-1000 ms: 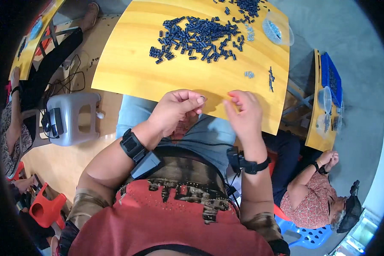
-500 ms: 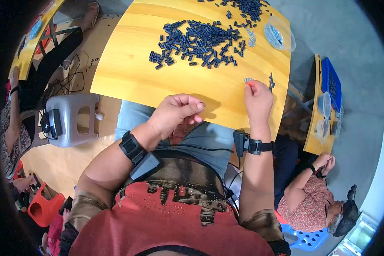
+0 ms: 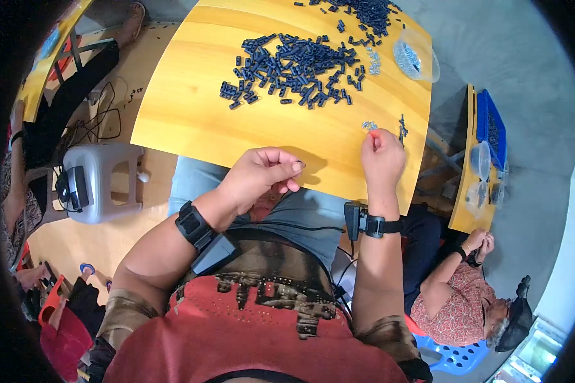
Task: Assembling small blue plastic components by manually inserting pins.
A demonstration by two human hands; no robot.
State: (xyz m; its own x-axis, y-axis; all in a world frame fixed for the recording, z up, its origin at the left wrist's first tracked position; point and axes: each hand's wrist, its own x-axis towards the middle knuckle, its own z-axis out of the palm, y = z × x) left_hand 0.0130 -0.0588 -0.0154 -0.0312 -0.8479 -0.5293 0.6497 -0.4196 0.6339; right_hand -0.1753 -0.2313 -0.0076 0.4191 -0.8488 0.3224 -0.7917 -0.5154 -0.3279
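Observation:
My left hand [image 3: 260,173] hovers over the table's near edge, thumb and forefinger pinched together; a tiny dark bit shows at the fingertips, too small to name. My right hand [image 3: 384,155] is closed with its fingertips down on the yellow table [image 3: 191,121], just by a little group of small silvery metal pieces [image 3: 368,126]. What its fingers hold, if anything, is hidden. To its right lies a short row of dark pieces [image 3: 402,127]. Farther off spreads a large pile of small black plastic parts [image 3: 297,67].
A second black heap [image 3: 367,14] lies at the far edge, beside a clear tub [image 3: 407,59] of silvery pieces and more scattered ones [image 3: 374,62]. A grey stool [image 3: 102,182] stands left. At right, a co-worker [image 3: 457,300] sits near another table with a blue tray [image 3: 492,127].
My right hand has drawn back slightly from the silvery pieces, which show more now. My left hand keeps its pinch. The whole view has shifted a little.

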